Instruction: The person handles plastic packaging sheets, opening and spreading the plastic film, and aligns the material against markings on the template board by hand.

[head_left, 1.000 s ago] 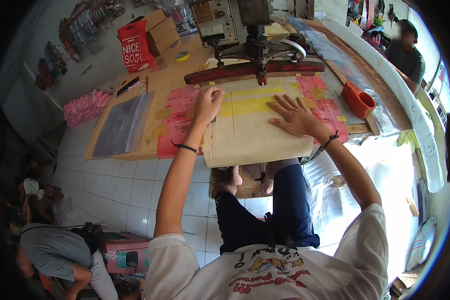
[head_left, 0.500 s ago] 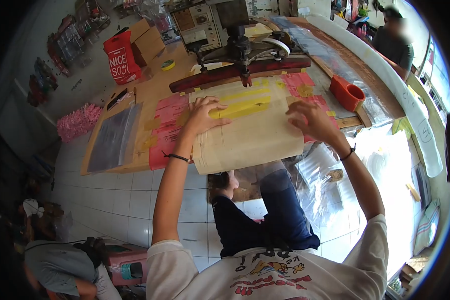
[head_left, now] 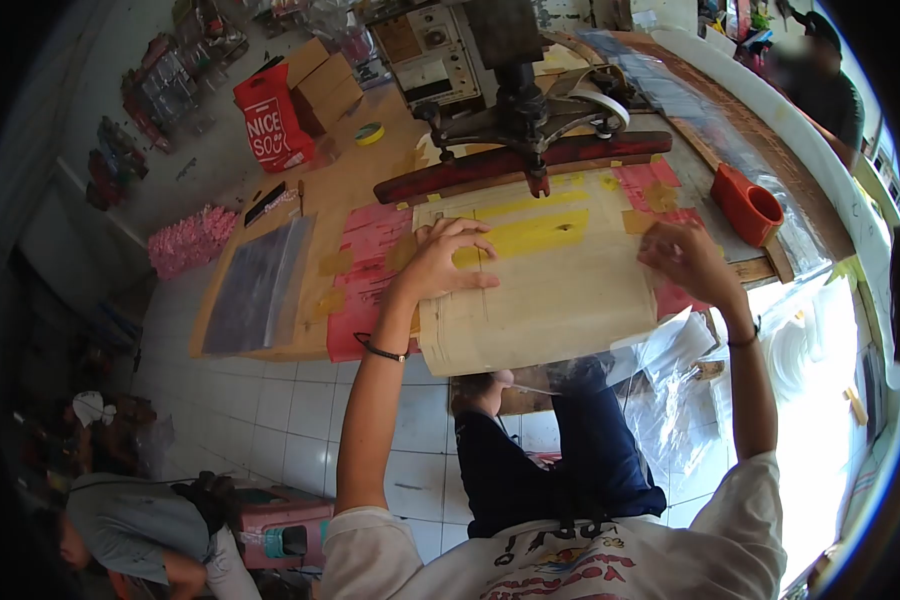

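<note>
A cream-coloured sheet (head_left: 560,300) with a yellow band near its back lies over the table's front edge and overhangs it. My left hand (head_left: 445,262) rests on the sheet's left part, fingers spread and thumb apart. By the right edge of the sheet is my right hand (head_left: 685,262), its fingers curled together; whatever they hold, if anything, is hidden. Pink taped sheets (head_left: 362,275) show at the left of the cream one. Behind both hands, a long dark-red bar (head_left: 610,146) of a press machine (head_left: 515,95) hangs over the sheet's back edge.
A red tape-dispenser-like ring (head_left: 745,205) stands on the right. Clear plastic sheets (head_left: 255,285), a phone (head_left: 266,203), yellow tape (head_left: 369,133) and a red bag (head_left: 273,120) lie at left. Loose clear plastic (head_left: 670,390) hangs below. Other people are at back right (head_left: 835,85) and lower left (head_left: 135,520).
The whole view has shifted, so the table appears further right and lower. My right hand's fingers have drawn together at the sheet's right edge; my left hand stays on the sheet.
</note>
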A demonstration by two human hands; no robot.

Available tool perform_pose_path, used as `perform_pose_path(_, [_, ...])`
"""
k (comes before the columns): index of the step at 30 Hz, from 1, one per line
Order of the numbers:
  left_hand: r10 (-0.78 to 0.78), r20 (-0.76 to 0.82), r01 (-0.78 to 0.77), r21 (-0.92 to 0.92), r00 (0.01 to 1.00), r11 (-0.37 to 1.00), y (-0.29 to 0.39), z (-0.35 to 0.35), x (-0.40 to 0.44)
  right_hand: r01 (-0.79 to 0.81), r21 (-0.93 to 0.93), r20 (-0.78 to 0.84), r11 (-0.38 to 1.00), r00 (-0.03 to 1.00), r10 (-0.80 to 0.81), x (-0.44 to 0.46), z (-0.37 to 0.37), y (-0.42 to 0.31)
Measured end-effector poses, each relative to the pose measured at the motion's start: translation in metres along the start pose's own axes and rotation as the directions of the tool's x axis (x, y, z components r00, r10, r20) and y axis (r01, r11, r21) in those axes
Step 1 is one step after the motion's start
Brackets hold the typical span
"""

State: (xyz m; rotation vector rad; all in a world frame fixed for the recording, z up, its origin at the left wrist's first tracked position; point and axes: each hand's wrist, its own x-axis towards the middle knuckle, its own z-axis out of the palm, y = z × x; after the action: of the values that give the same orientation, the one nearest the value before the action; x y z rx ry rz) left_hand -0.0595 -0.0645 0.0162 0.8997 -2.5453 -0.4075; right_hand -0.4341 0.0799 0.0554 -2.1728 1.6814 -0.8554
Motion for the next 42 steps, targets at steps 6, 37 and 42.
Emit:
perform_pose_path(6, [-0.008, -0.073, 0.008, -0.002, 0.997, 1.000, 0.018, -0.007, -0.029, -0.238, 0.177, -0.241, 0.955, 0.930, 0.277, -0.160, -0.022, 0.060])
perform_pose_path(37, [-0.812, -0.123, 0.806, 0.274, 0.570, 0.524, -0.109, -0.146, -0.229, -0.700, -0.427, -0.352, 0.572, 0.711, 0.608, -0.314, 0.121, 0.349])
perform_pose_path(42, [-0.815, -0.125, 0.779, 0.405, 0.566, 0.479, -0.112, -0.143, -0.223, -0.731, -0.365, -0.381, 0.577, 0.683, 0.623, -0.325, 0.151, 0.322])
